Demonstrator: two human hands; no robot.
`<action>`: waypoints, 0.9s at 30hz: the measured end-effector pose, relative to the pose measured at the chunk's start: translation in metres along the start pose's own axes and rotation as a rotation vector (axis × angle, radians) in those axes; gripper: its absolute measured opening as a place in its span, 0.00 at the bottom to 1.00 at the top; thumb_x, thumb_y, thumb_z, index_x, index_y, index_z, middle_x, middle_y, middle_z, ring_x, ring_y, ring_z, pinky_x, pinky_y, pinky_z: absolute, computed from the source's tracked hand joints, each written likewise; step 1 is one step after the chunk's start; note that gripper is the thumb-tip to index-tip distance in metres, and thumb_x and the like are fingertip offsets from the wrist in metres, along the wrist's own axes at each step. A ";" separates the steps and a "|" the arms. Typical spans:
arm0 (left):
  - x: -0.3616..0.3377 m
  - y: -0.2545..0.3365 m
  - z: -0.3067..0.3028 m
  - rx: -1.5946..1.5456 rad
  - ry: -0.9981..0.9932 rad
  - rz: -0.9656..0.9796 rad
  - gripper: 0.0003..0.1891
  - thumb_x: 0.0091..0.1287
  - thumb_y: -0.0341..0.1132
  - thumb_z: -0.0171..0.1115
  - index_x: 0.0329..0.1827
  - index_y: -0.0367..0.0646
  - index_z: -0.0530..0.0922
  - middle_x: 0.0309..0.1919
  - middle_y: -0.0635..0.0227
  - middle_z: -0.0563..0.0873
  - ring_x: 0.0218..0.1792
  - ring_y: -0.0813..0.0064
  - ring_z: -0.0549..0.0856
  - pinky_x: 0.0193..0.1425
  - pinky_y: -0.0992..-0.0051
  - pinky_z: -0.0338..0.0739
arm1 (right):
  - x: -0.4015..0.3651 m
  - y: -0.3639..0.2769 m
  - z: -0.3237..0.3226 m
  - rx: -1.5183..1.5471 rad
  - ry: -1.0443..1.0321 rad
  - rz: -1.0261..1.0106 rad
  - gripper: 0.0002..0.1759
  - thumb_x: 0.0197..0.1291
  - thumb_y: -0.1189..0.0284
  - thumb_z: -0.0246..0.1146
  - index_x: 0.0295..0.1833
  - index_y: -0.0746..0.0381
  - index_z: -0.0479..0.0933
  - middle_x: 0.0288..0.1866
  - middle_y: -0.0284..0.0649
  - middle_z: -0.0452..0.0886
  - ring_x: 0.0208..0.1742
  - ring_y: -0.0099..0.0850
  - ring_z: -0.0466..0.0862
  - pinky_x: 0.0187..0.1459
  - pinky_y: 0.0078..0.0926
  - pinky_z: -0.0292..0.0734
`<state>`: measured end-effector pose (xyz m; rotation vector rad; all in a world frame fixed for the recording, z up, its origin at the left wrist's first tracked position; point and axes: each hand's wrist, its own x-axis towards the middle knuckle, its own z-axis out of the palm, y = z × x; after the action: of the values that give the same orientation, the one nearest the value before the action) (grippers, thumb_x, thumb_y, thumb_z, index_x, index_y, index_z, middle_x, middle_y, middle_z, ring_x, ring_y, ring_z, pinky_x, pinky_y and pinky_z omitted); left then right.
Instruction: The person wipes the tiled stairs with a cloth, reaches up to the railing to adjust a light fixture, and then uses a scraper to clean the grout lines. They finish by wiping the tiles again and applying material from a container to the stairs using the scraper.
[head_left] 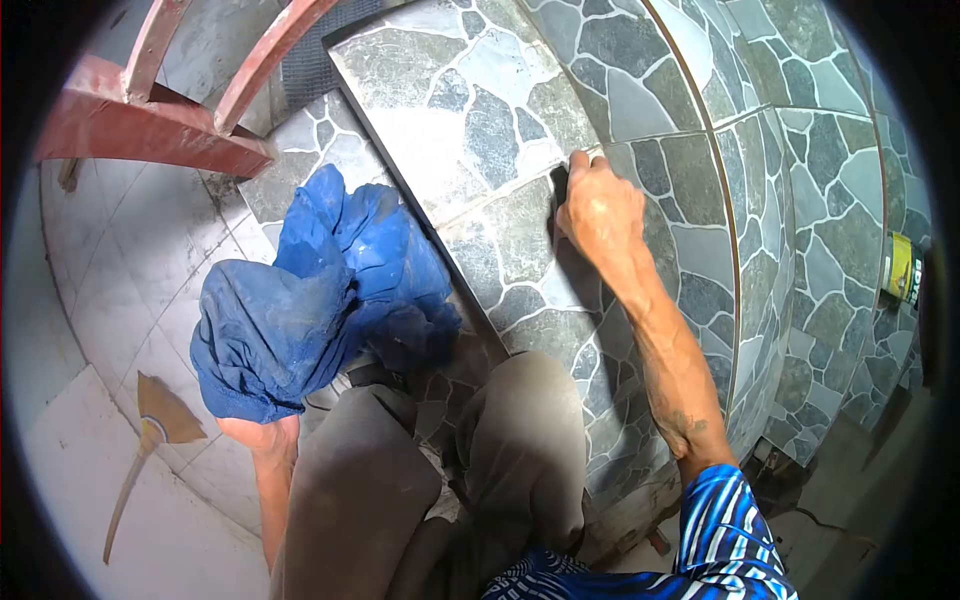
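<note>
**A:** Right hand?
**B:** Right hand [598,210], fingers closed around a small dark tool [559,185]. Tool pressed to a thin joint line near the middle of the stone-pattern tiled surface [470,120].

**A:** Left hand?
**B:** Left hand [262,435], low at the surface's left edge, beside the bent knees [530,440]. Clamped on a bunched blue cloth [320,300], judging by how the cloth hangs. Fingers mostly hidden under the folds. Cloth draped over the left edge of the tiling, touching it.

**A:** Done so far?
**B:** Tiles set across every visible part of the curved surface, no bare gaps seen. Probably past laying and into work on the joints and on wiping down.

**A:** Left to do?
**B:** Pale haze on the tiles toward the upper left, likely not yet wiped. Joint under the tool in hand now. Impossible to tell how many other joints are finished.

**A:** Surroundings?
**B:** Pointed trowel [160,420] lying on the white floor tiles [110,260], well apart from both hands. Red metal frame [150,130] at the top left. Yellow-labelled container [901,265] by the surface's far right edge.
</note>
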<state>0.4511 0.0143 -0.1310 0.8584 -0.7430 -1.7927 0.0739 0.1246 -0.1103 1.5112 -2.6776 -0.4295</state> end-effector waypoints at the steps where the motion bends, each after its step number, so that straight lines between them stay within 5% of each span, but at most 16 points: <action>1: 0.000 -0.001 -0.001 0.031 0.018 -0.005 0.30 0.76 0.47 0.44 0.73 0.34 0.63 0.70 0.54 0.71 0.70 0.56 0.73 0.75 0.57 0.67 | 0.003 0.002 0.001 0.003 -0.039 0.025 0.13 0.55 0.75 0.60 0.45 0.70 0.78 0.36 0.52 0.85 0.33 0.47 0.89 0.33 0.44 0.85; 4: -0.002 0.001 0.005 0.132 0.083 0.006 0.31 0.75 0.48 0.45 0.74 0.33 0.62 0.71 0.54 0.70 0.70 0.56 0.72 0.76 0.57 0.66 | 0.016 -0.004 -0.009 -0.020 -0.190 0.109 0.14 0.54 0.76 0.61 0.46 0.71 0.80 0.38 0.53 0.86 0.37 0.45 0.90 0.37 0.41 0.86; 6: -0.002 0.000 0.010 0.174 0.114 0.007 0.31 0.75 0.48 0.45 0.74 0.33 0.62 0.71 0.54 0.70 0.70 0.56 0.72 0.76 0.58 0.66 | 0.012 -0.014 -0.011 0.024 -0.113 0.051 0.11 0.56 0.76 0.60 0.43 0.69 0.83 0.40 0.52 0.87 0.41 0.43 0.89 0.40 0.40 0.86; 7: -0.002 -0.001 0.011 0.173 0.111 0.004 0.31 0.75 0.48 0.45 0.74 0.33 0.62 0.71 0.54 0.70 0.70 0.56 0.72 0.76 0.58 0.66 | 0.020 -0.006 -0.016 0.118 -0.194 0.056 0.13 0.53 0.76 0.59 0.43 0.70 0.79 0.41 0.59 0.85 0.36 0.53 0.88 0.39 0.46 0.85; 10: 0.002 -0.004 0.011 0.159 0.082 0.007 0.31 0.75 0.47 0.45 0.74 0.33 0.62 0.71 0.54 0.70 0.70 0.56 0.72 0.76 0.58 0.66 | 0.033 -0.003 -0.026 0.204 -0.346 0.171 0.13 0.54 0.75 0.59 0.43 0.70 0.81 0.43 0.56 0.86 0.42 0.49 0.88 0.41 0.42 0.85; 12: 0.005 -0.004 0.010 0.164 0.068 0.005 0.31 0.75 0.47 0.45 0.74 0.33 0.62 0.71 0.54 0.70 0.70 0.56 0.72 0.76 0.58 0.66 | 0.023 -0.031 -0.010 0.049 -0.204 0.164 0.11 0.55 0.74 0.60 0.41 0.67 0.85 0.40 0.50 0.87 0.45 0.46 0.88 0.41 0.38 0.85; 16: 0.009 -0.001 0.010 0.167 0.034 0.010 0.31 0.75 0.47 0.45 0.74 0.33 0.62 0.71 0.54 0.70 0.70 0.56 0.72 0.76 0.58 0.66 | 0.039 -0.010 -0.021 0.224 -0.271 0.235 0.11 0.56 0.75 0.61 0.41 0.63 0.86 0.46 0.48 0.87 0.46 0.41 0.88 0.42 0.38 0.85; 20: 0.011 0.000 0.013 0.160 0.016 0.009 0.31 0.75 0.47 0.45 0.74 0.33 0.62 0.71 0.54 0.70 0.70 0.56 0.72 0.76 0.58 0.66 | 0.026 -0.027 -0.014 -0.021 -0.186 0.214 0.09 0.56 0.73 0.62 0.39 0.63 0.86 0.41 0.44 0.88 0.44 0.38 0.89 0.41 0.35 0.85; 24: 0.009 0.001 0.014 0.144 0.004 -0.002 0.31 0.75 0.47 0.46 0.74 0.33 0.62 0.71 0.54 0.70 0.70 0.56 0.72 0.76 0.58 0.66 | 0.033 0.010 -0.021 0.285 -0.323 0.266 0.13 0.54 0.74 0.63 0.45 0.66 0.83 0.46 0.53 0.85 0.47 0.47 0.87 0.43 0.41 0.84; 27: 0.004 0.002 0.012 0.111 -0.006 -0.011 0.31 0.75 0.47 0.46 0.74 0.33 0.62 0.71 0.54 0.70 0.70 0.56 0.72 0.76 0.58 0.66 | -0.005 -0.024 -0.013 0.241 -0.134 0.101 0.15 0.56 0.73 0.63 0.49 0.64 0.84 0.51 0.53 0.85 0.51 0.45 0.86 0.45 0.42 0.83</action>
<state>0.4415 0.0107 -0.1238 0.9323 -0.8496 -1.7770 0.0991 0.1141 -0.1034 1.4380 -2.9880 -0.2171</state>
